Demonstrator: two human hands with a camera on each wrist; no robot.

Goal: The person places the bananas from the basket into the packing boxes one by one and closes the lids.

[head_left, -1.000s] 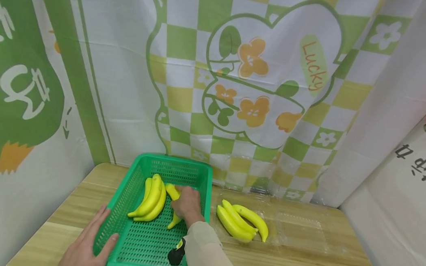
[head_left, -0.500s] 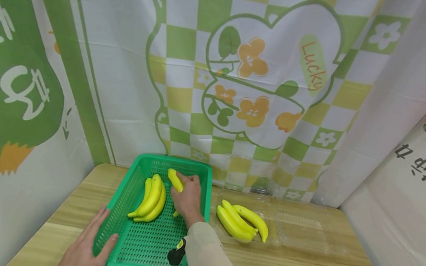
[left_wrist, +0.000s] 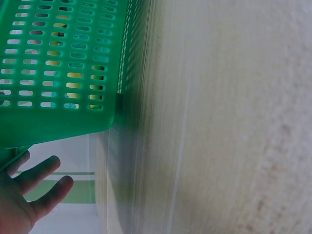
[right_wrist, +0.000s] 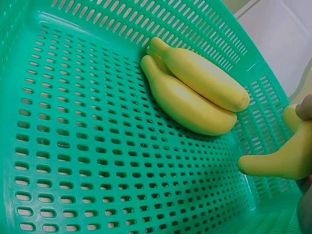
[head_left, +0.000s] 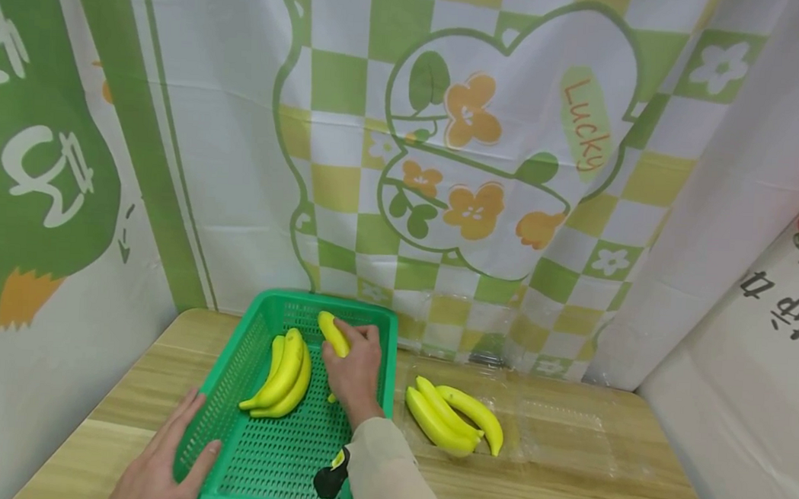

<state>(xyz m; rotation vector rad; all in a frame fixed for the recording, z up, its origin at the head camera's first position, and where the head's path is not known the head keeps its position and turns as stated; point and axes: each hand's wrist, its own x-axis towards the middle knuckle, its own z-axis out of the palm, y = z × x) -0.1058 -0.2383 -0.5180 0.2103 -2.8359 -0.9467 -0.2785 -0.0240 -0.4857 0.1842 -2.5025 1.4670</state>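
My right hand [head_left: 353,365] grips a yellow banana [head_left: 334,334] over the far right part of a green perforated basket [head_left: 266,455]. The fingers hide its middle. The right wrist view shows the stem end of the held banana [right_wrist: 273,165] pointing left, with a second yellow end beside it. Left of this hand, a cluster of bananas [head_left: 289,376] lies on the basket floor. At the basket's left rim my left hand [head_left: 165,456] rests with the thumb inward; in the left wrist view its fingers [left_wrist: 51,197] are extended and spread.
On the wooden table [head_left: 549,495], right of the basket, more bananas [head_left: 444,416] lie at a clear plastic container [head_left: 567,428]. A patterned curtain [head_left: 459,169] rises right behind the basket. A black item [head_left: 330,480] sits at the right sleeve's cuff.
My right hand has lifted the banana and shifted it toward the basket's far side. The left hand and the other bananas stay in place.
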